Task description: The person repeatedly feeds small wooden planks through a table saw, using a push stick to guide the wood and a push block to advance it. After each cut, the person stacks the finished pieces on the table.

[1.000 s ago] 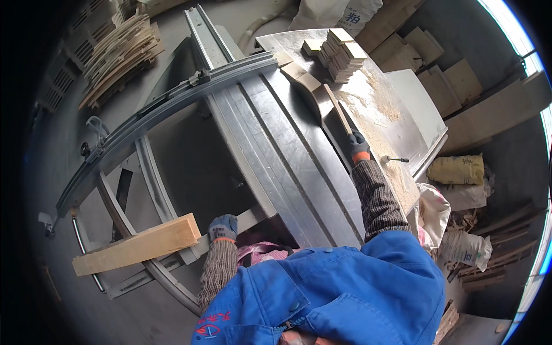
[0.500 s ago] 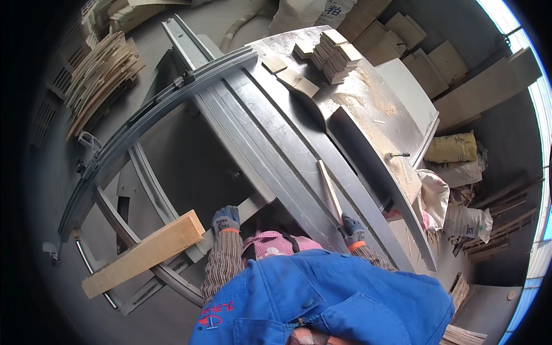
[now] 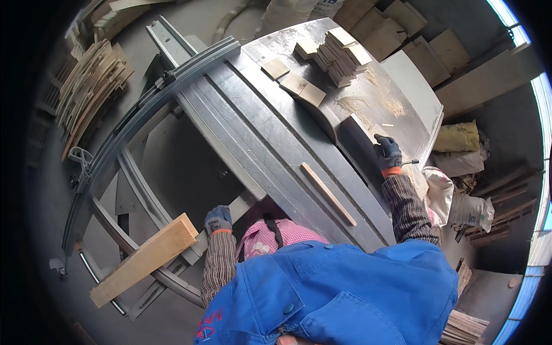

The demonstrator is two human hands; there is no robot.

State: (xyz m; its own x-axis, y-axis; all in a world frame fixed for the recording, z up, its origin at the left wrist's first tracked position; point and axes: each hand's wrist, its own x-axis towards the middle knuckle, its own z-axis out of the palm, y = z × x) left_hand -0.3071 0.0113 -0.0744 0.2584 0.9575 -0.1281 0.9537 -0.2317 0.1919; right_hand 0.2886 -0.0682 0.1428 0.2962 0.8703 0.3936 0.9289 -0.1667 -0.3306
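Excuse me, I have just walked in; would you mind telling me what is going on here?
A person in blue is at a metal machine table. Their gloved left hand is at a metal bar; the gloved right hand is by the dark fence, with no wood visible in it. A thin wooden strip lies loose on the table. Small boards are stacked at the far side, and a thick plank lies across rails on the left.

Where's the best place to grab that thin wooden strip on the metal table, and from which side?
Probably the near end of the wooden strip, coming from above and the right, pinching across its narrow width. It is long and slim, lies slantwise on the metal table with nothing on top, and that end points toward the body.
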